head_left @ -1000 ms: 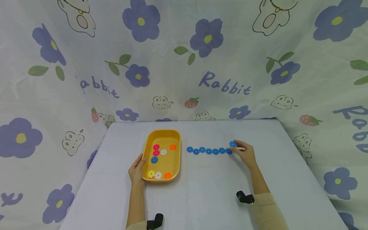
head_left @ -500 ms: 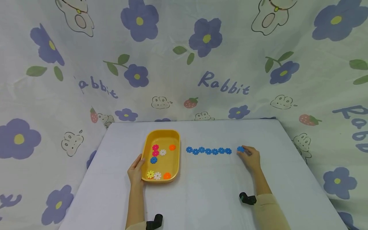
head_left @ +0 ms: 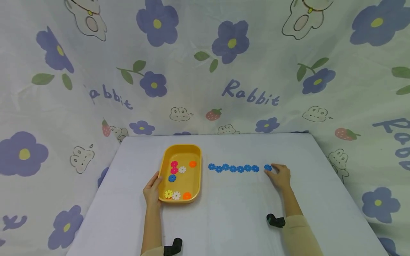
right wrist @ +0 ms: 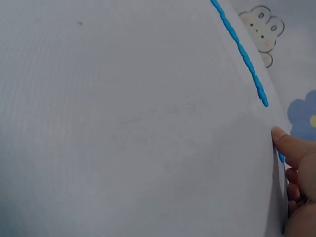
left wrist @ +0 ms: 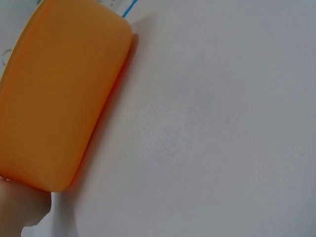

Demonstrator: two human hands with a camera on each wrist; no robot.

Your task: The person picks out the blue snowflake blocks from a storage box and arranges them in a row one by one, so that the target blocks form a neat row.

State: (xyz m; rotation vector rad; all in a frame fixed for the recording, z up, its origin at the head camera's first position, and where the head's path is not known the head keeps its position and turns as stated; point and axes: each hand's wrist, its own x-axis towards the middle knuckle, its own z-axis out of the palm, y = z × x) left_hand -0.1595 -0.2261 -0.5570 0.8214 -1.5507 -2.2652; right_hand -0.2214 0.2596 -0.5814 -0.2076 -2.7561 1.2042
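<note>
A notched, flower-shaped blue plastic disc (head_left: pixel 267 167) lies at the right of the table, a small gap from a row of joined blue discs (head_left: pixel 233 169). My right hand (head_left: pixel 282 176) has thumb and index finger at its edges, pinching it low at the tabletop. In the right wrist view the thumb (right wrist: pixel 286 143) hides most of that disc. My left hand (head_left: pixel 152 190) grips the left side of a yellow tray (head_left: pixel 189 181), thumb over the rim. In the left wrist view, the tray's outer wall (left wrist: pixel 64 98) fills the left side.
Inside the tray lie pink discs (head_left: pixel 174 167), a blue one (head_left: pixel 172 178), and several white, orange and yellow ones. A white cloth covers the table (head_left: pixel 237 213). Behind it hangs a curtain (head_left: pixel 192 78) printed with flowers and rabbits.
My right hand has moved right and down from the end of the row, bringing the blue disc to the table. The disc now lies flat there. The left hand and tray stay put.
</note>
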